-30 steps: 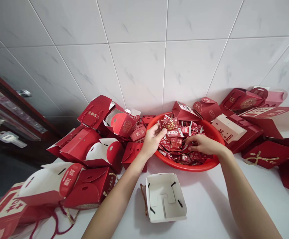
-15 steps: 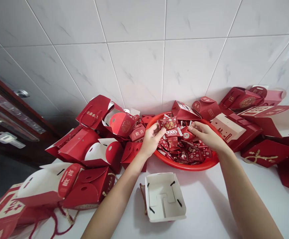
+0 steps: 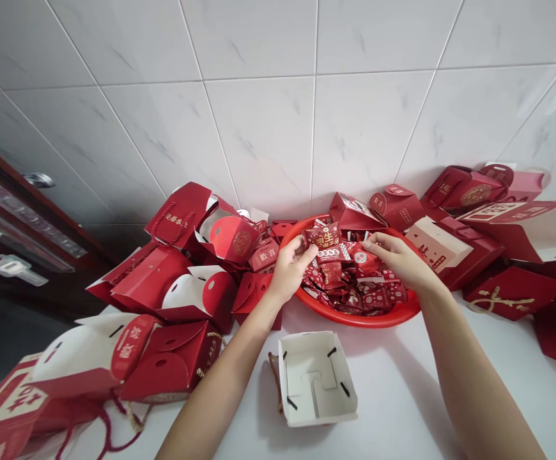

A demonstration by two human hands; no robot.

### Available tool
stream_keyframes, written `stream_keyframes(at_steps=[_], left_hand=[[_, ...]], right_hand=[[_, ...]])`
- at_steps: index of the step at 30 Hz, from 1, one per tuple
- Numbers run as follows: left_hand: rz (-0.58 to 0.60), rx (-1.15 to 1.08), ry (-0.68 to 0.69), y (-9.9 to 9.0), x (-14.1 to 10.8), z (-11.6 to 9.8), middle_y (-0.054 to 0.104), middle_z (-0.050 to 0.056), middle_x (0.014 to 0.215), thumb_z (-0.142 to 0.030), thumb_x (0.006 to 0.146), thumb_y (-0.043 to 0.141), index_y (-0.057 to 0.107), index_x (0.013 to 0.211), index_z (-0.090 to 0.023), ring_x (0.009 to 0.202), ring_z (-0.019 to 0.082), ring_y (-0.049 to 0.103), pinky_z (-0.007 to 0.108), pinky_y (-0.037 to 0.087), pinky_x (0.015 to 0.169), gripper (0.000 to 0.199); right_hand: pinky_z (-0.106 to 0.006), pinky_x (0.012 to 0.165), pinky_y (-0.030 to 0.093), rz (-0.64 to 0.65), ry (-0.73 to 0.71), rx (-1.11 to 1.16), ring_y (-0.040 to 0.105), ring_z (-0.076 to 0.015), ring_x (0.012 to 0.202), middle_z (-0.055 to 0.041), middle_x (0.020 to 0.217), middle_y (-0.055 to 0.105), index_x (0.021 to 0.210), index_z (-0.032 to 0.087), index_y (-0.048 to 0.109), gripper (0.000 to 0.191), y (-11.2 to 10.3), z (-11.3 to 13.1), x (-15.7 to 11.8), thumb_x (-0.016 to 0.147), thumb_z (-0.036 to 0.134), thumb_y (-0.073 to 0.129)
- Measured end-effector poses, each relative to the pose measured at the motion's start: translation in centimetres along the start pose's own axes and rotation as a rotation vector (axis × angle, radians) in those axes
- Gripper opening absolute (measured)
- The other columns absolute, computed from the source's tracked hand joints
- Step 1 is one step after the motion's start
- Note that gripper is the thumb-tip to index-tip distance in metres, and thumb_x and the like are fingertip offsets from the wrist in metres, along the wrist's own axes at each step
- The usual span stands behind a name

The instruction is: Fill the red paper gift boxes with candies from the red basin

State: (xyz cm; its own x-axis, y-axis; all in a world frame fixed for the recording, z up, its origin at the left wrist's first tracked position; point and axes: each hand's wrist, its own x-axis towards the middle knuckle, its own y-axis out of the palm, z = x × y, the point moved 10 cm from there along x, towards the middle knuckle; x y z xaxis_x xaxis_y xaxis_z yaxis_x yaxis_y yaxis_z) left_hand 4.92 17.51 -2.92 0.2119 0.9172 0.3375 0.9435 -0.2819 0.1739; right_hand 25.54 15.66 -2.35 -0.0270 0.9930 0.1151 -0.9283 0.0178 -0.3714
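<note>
Over the left side of a red basin (image 3: 355, 319) full of small wrapped packets, my left hand (image 3: 292, 267) pinches a dark red packet (image 3: 326, 243) with gold lettering. My right hand (image 3: 393, 257), above the basin's right side, grips a bright red packet (image 3: 365, 260) by its upper edge. Other red packets (image 3: 374, 299) fill the basin below both hands. In front of the basin an open white box (image 3: 317, 383) stands between my forearms, with nothing inside and a brown cord at its left side.
Red gift boxes crowd the left, among them a closed red box (image 3: 170, 361) and a box with a white flap (image 3: 79, 351). More boxes (image 3: 512, 294) lie at the right. A tiled wall (image 3: 268, 140) rises behind, and a cabinet with keys (image 3: 16, 268) is at far left.
The bright red packet in my right hand is lifted slightly and shows more of its front. My left hand and its packet have barely moved.
</note>
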Motion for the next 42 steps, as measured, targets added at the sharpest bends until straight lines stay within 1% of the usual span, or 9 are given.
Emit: stream_keyframes(at_steps=[8, 13, 16, 21, 24, 29, 34, 36, 42], left_hand=[[-0.003, 0.024, 0.010, 0.0, 0.0, -0.2, 0.078, 0.007, 0.110, -0.044, 0.080, 0.078, 0.071, 0.103, -0.018, 0.104, 0.026, 0.070, 0.039, 0.053, 0.097, 0.035], [-0.005, 0.004, 0.000, 0.0, 0.0, -0.1, 0.078, 0.007, 0.112, -0.042, 0.080, 0.078, 0.072, 0.104, -0.018, 0.106, 0.027, 0.070, 0.038, 0.053, 0.098, 0.034], [-0.004, -0.003, -0.004, 0.1, 0.0, -0.1, 0.077, 0.008, 0.115, -0.042, 0.080, 0.078, 0.072, 0.105, -0.019, 0.108, 0.027, 0.070, 0.039, 0.053, 0.098, 0.035], [-0.010, 0.000, -0.004, 0.0, -0.1, -0.1, 0.077, 0.008, 0.116, -0.041, 0.080, 0.078, 0.072, 0.106, -0.018, 0.110, 0.028, 0.070, 0.039, 0.053, 0.098, 0.035], [-0.005, -0.007, -0.009, 0.0, -0.1, 0.0, 0.077, 0.008, 0.117, -0.041, 0.080, 0.078, 0.072, 0.108, -0.019, 0.110, 0.028, 0.070, 0.040, 0.052, 0.100, 0.036], [-0.002, -0.024, -0.010, 0.1, 0.0, 0.0, 0.077, 0.008, 0.117, -0.041, 0.080, 0.079, 0.072, 0.109, -0.018, 0.109, 0.028, 0.071, 0.041, 0.052, 0.101, 0.038], [-0.003, -0.011, -0.008, 0.1, -0.1, -0.1, 0.078, 0.008, 0.116, -0.043, 0.079, 0.079, 0.072, 0.107, -0.018, 0.108, 0.029, 0.072, 0.042, 0.053, 0.100, 0.038], [-0.003, -0.013, -0.007, 0.1, -0.1, -0.1, 0.078, 0.008, 0.115, -0.043, 0.079, 0.080, 0.073, 0.107, -0.019, 0.108, 0.029, 0.072, 0.042, 0.053, 0.100, 0.038], [0.056, -0.084, -0.013, 0.5, -0.1, -0.4, 0.077, 0.007, 0.118, -0.046, 0.077, 0.083, 0.075, 0.108, -0.021, 0.116, 0.030, 0.069, 0.043, 0.051, 0.105, 0.041]], right_hand=[[-0.027, 0.058, 0.039, 0.005, -0.032, -0.062, 0.047, -0.0142, 0.063, 0.0029, 0.063, 0.050, 0.069, 0.021, 0.053, 0.059, 0.1, 0.1, 0.1, 0.074, 0.078, 0.066], [-0.032, 0.065, 0.053, 0.026, 0.099, 0.246, 0.065, -0.0221, 0.073, -0.0013, 0.072, 0.067, 0.078, 0.023, 0.065, 0.048, 0.3, -1.2, 0.2, 0.070, 0.069, 0.077], [-0.037, 0.068, 0.058, 0.081, 0.186, 0.390, 0.070, -0.0254, 0.074, -0.0037, 0.076, 0.073, 0.084, 0.024, 0.069, 0.041, 1.0, -1.6, 0.0, 0.074, 0.063, 0.077], [-0.029, 0.068, 0.058, 0.112, 0.144, 0.393, 0.070, -0.0211, 0.086, -0.0048, 0.094, 0.075, 0.093, 0.022, 0.075, 0.040, 1.1, -0.3, -0.5, 0.068, 0.051, 0.088], [-0.030, 0.068, 0.058, 0.139, 0.126, 0.410, 0.070, -0.0197, 0.083, -0.0039, 0.093, 0.076, 0.099, 0.021, 0.076, 0.045, 1.4, 0.2, -0.7, 0.062, 0.041, 0.093], [-0.030, 0.064, 0.055, -0.005, 0.097, 0.487, 0.069, -0.0173, 0.068, -0.0026, 0.081, 0.076, 0.091, 0.019, 0.077, 0.047, 0.3, 0.2, -0.3, 0.051, 0.035, 0.097], [-0.026, 0.052, 0.050, -0.116, 0.092, 0.514, 0.064, -0.0148, 0.060, -0.0024, 0.076, 0.074, 0.078, 0.020, 0.067, 0.042, -0.8, 0.2, -0.3, 0.051, 0.035, 0.095], [-0.025, 0.051, 0.048, -0.114, 0.079, 0.502, 0.063, -0.0146, 0.062, -0.0037, 0.079, 0.076, 0.074, 0.021, 0.063, 0.041, -0.8, 0.4, -0.3, 0.052, 0.035, 0.095], [-0.028, 0.061, 0.048, -0.139, -0.042, 0.417, 0.063, -0.0185, 0.075, -0.0032, 0.085, 0.072, 0.078, 0.023, 0.061, 0.039, -0.4, 1.5, -0.5, 0.060, 0.043, 0.089]])
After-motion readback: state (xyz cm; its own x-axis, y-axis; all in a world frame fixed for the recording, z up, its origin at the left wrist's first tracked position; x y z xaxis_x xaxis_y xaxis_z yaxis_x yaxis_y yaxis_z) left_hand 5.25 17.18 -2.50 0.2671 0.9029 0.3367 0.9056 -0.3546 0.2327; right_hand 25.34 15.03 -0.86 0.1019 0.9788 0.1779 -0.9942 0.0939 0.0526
